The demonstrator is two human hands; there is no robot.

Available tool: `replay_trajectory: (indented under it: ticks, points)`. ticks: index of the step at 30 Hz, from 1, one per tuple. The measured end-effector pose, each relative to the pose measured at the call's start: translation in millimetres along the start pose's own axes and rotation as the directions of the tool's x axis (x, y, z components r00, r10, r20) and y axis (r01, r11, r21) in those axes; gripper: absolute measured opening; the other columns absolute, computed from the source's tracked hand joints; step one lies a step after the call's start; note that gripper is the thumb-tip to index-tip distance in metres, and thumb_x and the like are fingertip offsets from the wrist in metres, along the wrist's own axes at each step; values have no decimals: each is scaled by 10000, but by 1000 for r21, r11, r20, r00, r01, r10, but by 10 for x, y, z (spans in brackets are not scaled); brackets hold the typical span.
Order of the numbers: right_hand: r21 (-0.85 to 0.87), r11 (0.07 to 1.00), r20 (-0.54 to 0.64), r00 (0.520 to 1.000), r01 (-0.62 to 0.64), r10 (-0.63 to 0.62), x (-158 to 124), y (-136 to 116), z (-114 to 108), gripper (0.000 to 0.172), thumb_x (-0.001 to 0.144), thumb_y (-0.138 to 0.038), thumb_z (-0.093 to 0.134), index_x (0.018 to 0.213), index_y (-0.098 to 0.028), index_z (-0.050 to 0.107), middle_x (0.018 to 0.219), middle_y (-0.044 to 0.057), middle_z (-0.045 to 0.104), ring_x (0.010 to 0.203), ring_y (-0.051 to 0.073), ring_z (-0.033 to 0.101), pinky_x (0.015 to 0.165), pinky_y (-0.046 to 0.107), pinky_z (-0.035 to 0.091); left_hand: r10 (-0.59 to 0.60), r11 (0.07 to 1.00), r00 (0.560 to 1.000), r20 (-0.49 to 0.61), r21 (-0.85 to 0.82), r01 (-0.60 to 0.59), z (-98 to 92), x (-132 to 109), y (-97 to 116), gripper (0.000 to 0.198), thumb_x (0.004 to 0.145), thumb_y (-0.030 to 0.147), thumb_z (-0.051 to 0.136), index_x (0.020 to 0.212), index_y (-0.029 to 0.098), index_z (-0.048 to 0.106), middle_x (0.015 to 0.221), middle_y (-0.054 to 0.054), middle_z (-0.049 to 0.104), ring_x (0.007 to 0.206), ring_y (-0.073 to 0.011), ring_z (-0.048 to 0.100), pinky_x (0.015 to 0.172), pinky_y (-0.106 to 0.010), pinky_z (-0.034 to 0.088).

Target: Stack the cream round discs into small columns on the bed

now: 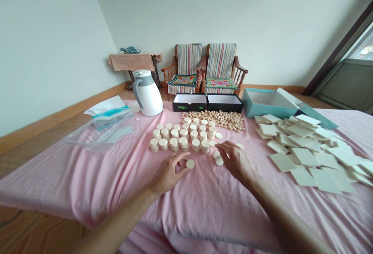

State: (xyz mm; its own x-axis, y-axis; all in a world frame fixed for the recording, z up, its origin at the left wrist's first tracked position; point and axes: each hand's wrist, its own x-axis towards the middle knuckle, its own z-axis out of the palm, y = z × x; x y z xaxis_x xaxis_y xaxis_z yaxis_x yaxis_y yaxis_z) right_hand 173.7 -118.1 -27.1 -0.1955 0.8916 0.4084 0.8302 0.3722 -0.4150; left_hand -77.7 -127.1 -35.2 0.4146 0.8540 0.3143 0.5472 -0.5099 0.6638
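Near the front of the cloth, my left hand (pixel 169 171) curves its thumb and index finger around a pale round wooden disc (pixel 190 164). Its fingertips stay apart, and whether they touch the disc is unclear. My right hand (pixel 237 160) is closed in a pinch, with another pale disc (pixel 212 144) at its fingertips. Loose discs (pixel 219 161) lie beneath and beside that hand, partly hidden by it. Several short stacks of discs (pixel 183 141) stand in rows just beyond my left hand.
Small wooden beads (pixel 224 119) spread behind the stacks, before a black open box (pixel 190 103). Square pale tiles (pixel 305 157) and a teal box (pixel 262 104) occupy the right. A white jug (pixel 152 98) and clear plastic packaging (pixel 101 129) are on the left of the pink cloth (pixel 116 184).
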Motion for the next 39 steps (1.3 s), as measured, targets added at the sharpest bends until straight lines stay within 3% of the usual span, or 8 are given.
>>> replay_trajectory:
  ticks: [5,8,13,18,22,25,31,39]
  points:
    - [-133,970,152,971,203,-182,-127,-566,1,196,863,-84,415,825,-167,588,813,64,594,739,172,518,637,278,371,3,1000,1000,-17,-26,-4,8,1,1,403,814,386,596,1178,217,554,1080,-67,633,934,-185,594,792,-294,497]
    - [-168,946,220,946,278,-238,-181,-710,42,158,849,-90,444,797,-162,575,819,81,589,767,194,506,666,305,375,-4,1000,1000,-11,-29,3,7,1,-3,398,819,375,592,1180,211,551,1086,-74,627,891,-177,596,778,-294,498]
    - [60,994,183,978,92,-101,-184,-543,17,199,833,-111,479,975,-165,608,892,70,608,840,184,540,726,297,417,-3,999,1000,12,-37,3,-7,0,8,406,811,337,604,1190,208,543,1091,-79,623,900,-184,585,771,-304,500]
    - [209,969,273,943,134,-189,-195,-404,-16,294,752,-56,541,997,-196,621,954,58,617,926,192,528,792,313,418,-6,1000,1000,6,-24,6,4,-3,3,403,808,275,604,1201,219,532,1108,-71,621,953,-191,581,807,-315,497]
    - [217,959,288,927,182,-241,-245,-446,3,208,752,-39,515,850,-193,615,916,57,583,877,177,520,746,295,418,2,1000,1000,-6,-17,-2,12,-6,5,405,802,269,609,1197,216,538,1111,-79,623,942,-192,591,807,-316,504]
    - [179,972,236,952,154,-194,-247,-486,44,156,749,-62,515,826,-181,581,857,49,543,795,164,510,676,274,404,5,999,1000,-7,-41,-6,7,-4,24,400,808,290,605,1195,217,542,1109,-77,624,942,-186,595,794,-294,509]
    - [204,973,71,990,109,-126,-105,-662,177,129,782,-140,514,905,-169,542,879,57,523,781,163,505,678,276,408,-3,996,1000,-2,-90,3,12,-1,25,403,802,308,615,1187,210,544,1094,-81,627,980,-204,585,877,-348,487]
    - [226,972,82,993,60,-80,-31,-693,249,172,817,-201,525,979,-176,580,907,60,565,766,152,547,681,270,433,-5,996,1000,6,-87,5,7,7,19,423,798,303,619,1204,220,535,1133,-78,618,1002,-205,581,887,-348,480]
